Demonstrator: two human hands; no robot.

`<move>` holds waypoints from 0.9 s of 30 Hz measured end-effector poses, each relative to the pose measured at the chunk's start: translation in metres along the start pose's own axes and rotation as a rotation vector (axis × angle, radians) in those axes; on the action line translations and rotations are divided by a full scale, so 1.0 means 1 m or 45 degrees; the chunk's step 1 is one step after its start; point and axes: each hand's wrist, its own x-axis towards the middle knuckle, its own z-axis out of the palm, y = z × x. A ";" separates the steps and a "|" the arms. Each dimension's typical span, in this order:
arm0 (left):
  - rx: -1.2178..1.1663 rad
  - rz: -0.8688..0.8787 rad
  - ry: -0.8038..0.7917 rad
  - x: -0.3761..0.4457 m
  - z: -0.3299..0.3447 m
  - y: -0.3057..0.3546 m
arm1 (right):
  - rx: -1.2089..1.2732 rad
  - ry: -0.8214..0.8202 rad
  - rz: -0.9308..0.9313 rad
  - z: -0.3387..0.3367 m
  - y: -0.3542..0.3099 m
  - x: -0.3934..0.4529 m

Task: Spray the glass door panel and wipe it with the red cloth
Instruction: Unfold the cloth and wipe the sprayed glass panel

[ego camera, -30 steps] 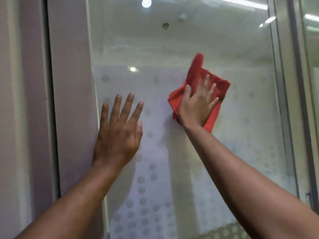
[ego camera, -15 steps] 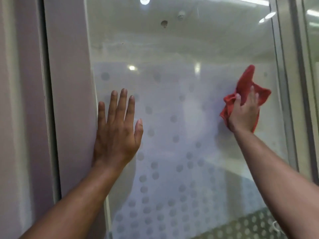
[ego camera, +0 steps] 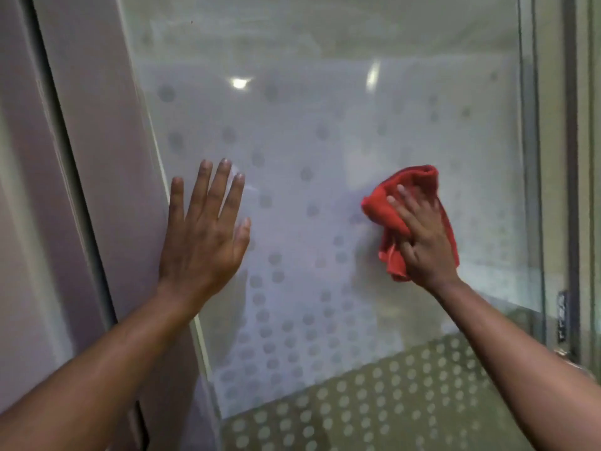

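The cloth [ego camera: 390,203] is red, bunched and rumpled, pressed flat against the glass [ego camera: 325,125] on the right half of the panel, about midway up. Its top edge rolls over into a thick fold above the fingers, and a loose corner hangs down at the lower left by the thumb. The right hand [ego camera: 422,236] lies on top of it, palm to the glass, fingers slightly spread and stretched up and to the left across the fabric, the thumb tucked down into the hanging corner. It pins the cloth to the pane with the flat of the hand more than it grips it. The arm runs down to the lower right. Well apart, on the left side of the panel, the left hand [ego camera: 205,236] rests flat on the glass, empty, fingers pointing up and fanned a little, thumb out to the right. Its outer edge sits right at the line where the glass meets the frame [ego camera: 107,190], a pale, wide upright with a dark gap along its left. The glass carries a frosted band patterned with round dots, denser toward the bottom, and two bright light reflections show near the top. A narrow metal upright [ego camera: 527,157] bounds the pane on the right.
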 end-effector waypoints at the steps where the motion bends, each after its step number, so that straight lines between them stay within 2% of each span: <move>1: 0.014 0.022 -0.013 -0.008 0.002 0.001 | 0.026 0.166 0.296 0.003 0.011 -0.016; 3: 0.031 0.028 -0.020 -0.015 0.006 0.003 | 0.094 0.504 0.936 0.018 0.005 -0.050; 4: 0.029 0.012 -0.019 -0.015 0.007 0.004 | 0.131 0.653 1.175 0.030 -0.011 -0.065; 6: 0.021 -0.006 -0.016 -0.014 0.007 0.005 | 0.160 0.766 1.360 0.058 -0.067 -0.096; 7: 0.020 -0.002 -0.023 -0.014 0.007 0.006 | 0.176 0.698 1.320 0.071 -0.104 -0.115; 8: 0.017 0.006 -0.033 -0.014 0.007 0.006 | 0.191 0.546 1.174 0.080 -0.141 -0.136; 10: -0.006 0.021 -0.032 -0.015 0.006 0.006 | 0.186 0.114 0.659 0.091 -0.194 -0.180; 11: -0.036 0.028 -0.021 -0.015 0.005 0.004 | 0.105 -0.075 0.339 0.093 -0.200 -0.198; 13: -0.117 0.022 0.030 -0.013 0.002 -0.005 | -0.045 -0.257 -0.216 0.091 -0.178 -0.198; 15: -0.148 -0.045 0.102 -0.006 -0.004 -0.023 | -0.081 -0.312 -0.496 0.080 -0.158 -0.150; 17: -0.155 -0.158 0.154 0.001 -0.008 -0.042 | -0.062 -0.309 -0.547 0.068 -0.158 -0.084; 19: -0.172 -0.235 0.181 0.005 -0.008 -0.048 | -0.047 -0.233 -0.496 0.054 -0.166 -0.011; 24: -0.265 -0.312 0.236 0.001 -0.005 -0.050 | -0.119 -0.069 -0.428 0.034 -0.199 0.194; 27: -0.281 -0.332 0.264 0.001 -0.003 -0.052 | -0.122 -0.061 -0.358 0.031 -0.220 0.259</move>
